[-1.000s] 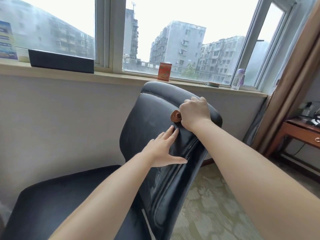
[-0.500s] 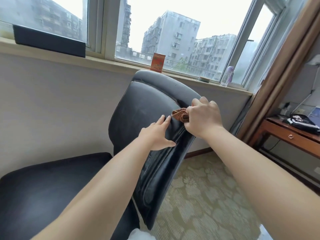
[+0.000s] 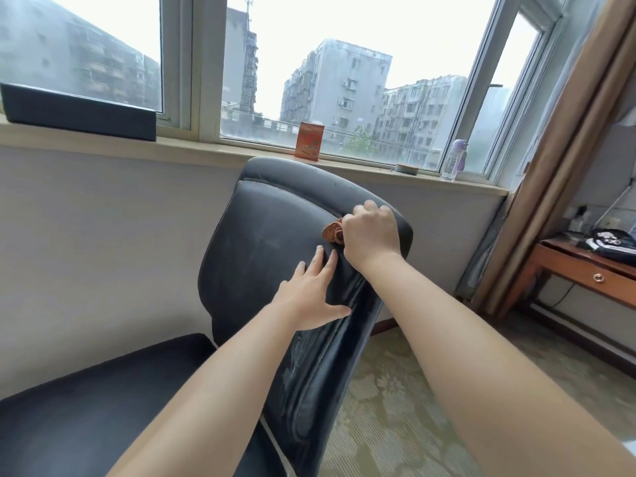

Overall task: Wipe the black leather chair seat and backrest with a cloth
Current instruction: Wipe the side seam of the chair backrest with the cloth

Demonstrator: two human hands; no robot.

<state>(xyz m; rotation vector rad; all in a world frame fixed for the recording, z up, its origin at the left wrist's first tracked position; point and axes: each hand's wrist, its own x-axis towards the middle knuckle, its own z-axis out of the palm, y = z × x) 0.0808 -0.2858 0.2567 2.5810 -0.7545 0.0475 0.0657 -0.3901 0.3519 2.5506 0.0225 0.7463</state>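
The black leather chair's backrest [image 3: 268, 235] stands upright in the middle of the view, and its seat [image 3: 86, 407] spreads to the lower left. My right hand [image 3: 370, 235] grips a bunched brown cloth [image 3: 332, 232] and presses it against the backrest's upper right edge; most of the cloth is hidden in the fist. My left hand [image 3: 315, 290] lies flat on the backrest just below, fingers straight and thumb spread out.
A window sill [image 3: 206, 151] behind the chair carries a long black box [image 3: 79, 113], an orange carton [image 3: 309, 141], a small dish [image 3: 406, 168] and a clear bottle [image 3: 454, 160]. A curtain [image 3: 564, 149] and a wooden desk [image 3: 585, 266] stand at right. Patterned carpet [image 3: 395, 390] lies beyond the chair.
My right hand with the cloth has slid back up along the backrest's right edge after dipping lower. My left hand stays flat on the backrest. The view has shifted.
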